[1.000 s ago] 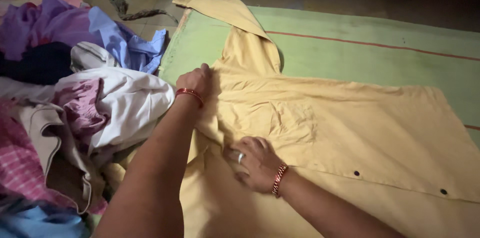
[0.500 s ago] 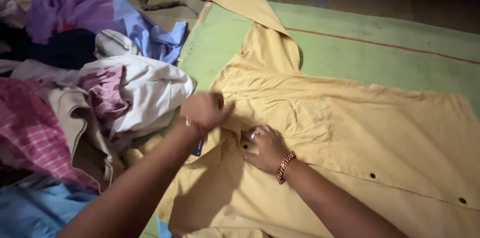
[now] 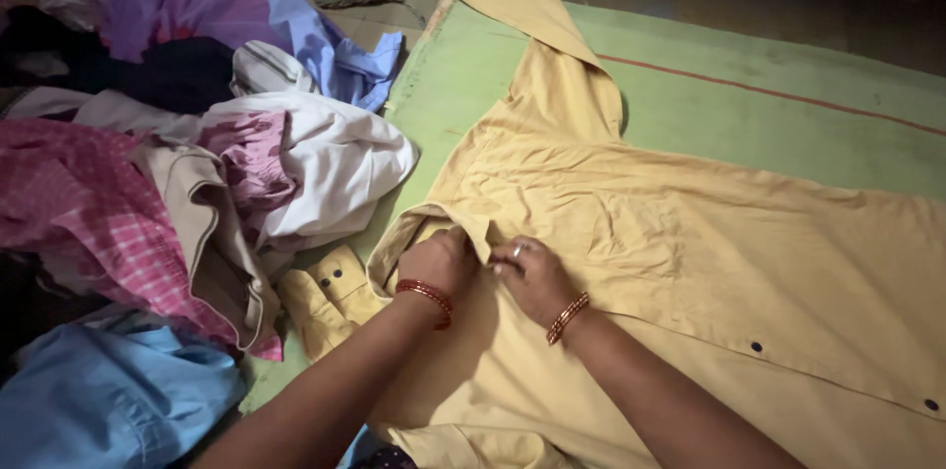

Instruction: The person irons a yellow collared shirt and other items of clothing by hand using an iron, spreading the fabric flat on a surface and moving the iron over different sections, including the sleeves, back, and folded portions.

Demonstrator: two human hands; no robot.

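Just beyond the fingertips, where the left hand (image 3: 439,260) and right hand (image 3: 532,277) pinch shut on the collar of the yellow shirt (image 3: 690,262) spread on the green mat (image 3: 749,124), loose cloth could bunch and crease if either pinch slips.

Only one view, from the head, looking steeply down and forward at the shirt (image 3: 690,262) on the mat (image 3: 749,124). Quite near, with both forearms entering from the bottom edge. Left of the shirt, a clothes pile (image 3: 177,164).
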